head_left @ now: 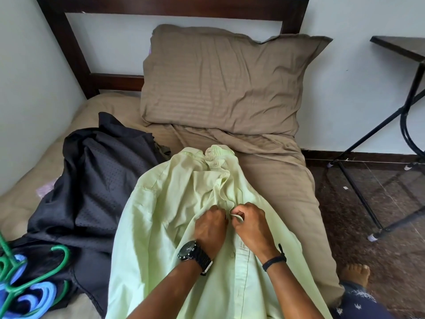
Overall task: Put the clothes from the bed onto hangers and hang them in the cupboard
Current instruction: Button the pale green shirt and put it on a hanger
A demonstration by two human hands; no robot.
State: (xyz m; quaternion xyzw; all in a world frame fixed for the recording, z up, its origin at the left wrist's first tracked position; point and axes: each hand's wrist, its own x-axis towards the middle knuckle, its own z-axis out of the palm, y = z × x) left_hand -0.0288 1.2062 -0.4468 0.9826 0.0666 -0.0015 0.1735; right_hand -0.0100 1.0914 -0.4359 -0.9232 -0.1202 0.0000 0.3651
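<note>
A pale green shirt [165, 208] lies spread lengthwise on the bed, collar towards the pillow. My left hand [210, 226], with a black watch on its wrist, pinches the shirt's front placket at mid-chest. Right beside it my right hand [249, 224] pinches the opposite edge of the placket between thumb and fingers. A dark grey garment [99, 180] lies crumpled to the left of the shirt. Green and blue plastic hangers [27, 282] are piled at the lower left edge of the bed. The cupboard is out of view.
A brown pillow [220, 81] leans on the dark wooden headboard [69, 54]. The bed sheet [282, 180] is brown. A black metal-legged table [400, 125] stands on the dark floor at the right. My bare foot [355, 275] is by the bed's edge.
</note>
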